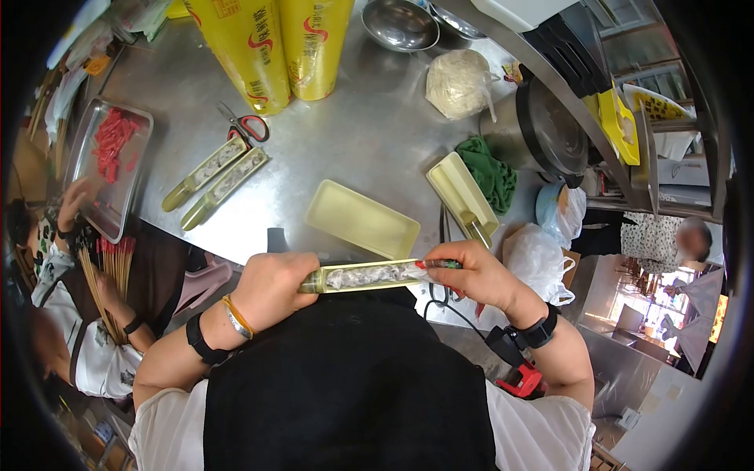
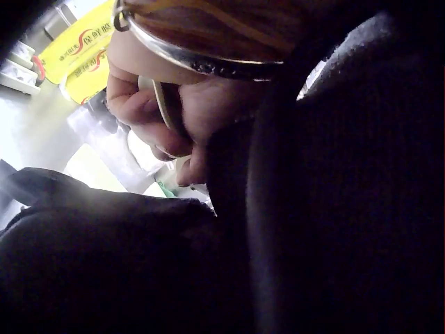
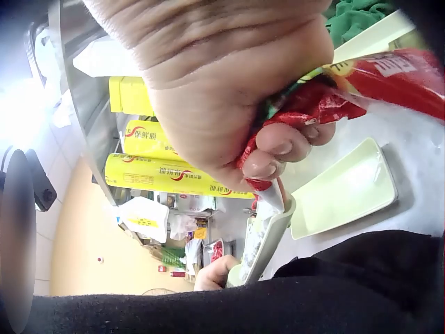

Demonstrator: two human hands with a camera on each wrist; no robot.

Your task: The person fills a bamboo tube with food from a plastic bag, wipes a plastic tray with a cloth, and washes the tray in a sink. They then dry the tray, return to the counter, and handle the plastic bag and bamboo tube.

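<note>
- Gripping the left end of a narrow green trough (image 1: 369,278) with the left hand (image 1: 275,281), with fingers curled firmly round.
- Holding the trough crosswise in front of a black apron (image 1: 338,377), at the near edge of a steel table (image 1: 338,141), with a whitish-grey filling (image 1: 377,274) along the inside.
- Clutching a red packet (image 3: 403,73) in the right hand (image 1: 475,275), with fingers closed round the crumpled plastic.
- Aiming the packet's narrow end at the right end of the trough; unable to tell whether touching the filling.
- Facing a wide pale green tray (image 1: 363,220) just beyond the trough.
- Having, farther left, two filled troughs (image 1: 214,182) side by side, with scissors (image 1: 236,124) near the far ends.
- Having, to the right, a long pale green tray (image 1: 444,177) beside a dark green cloth (image 1: 485,173).
- Looking farther back at two long yellow boxes (image 1: 243,55), a tied bag (image 1: 459,84) and a metal bowl (image 1: 400,23).
- Working near another person's hand (image 1: 75,202), at the edge of a metal tray (image 1: 145,118) of red pieces (image 1: 115,143).
</note>
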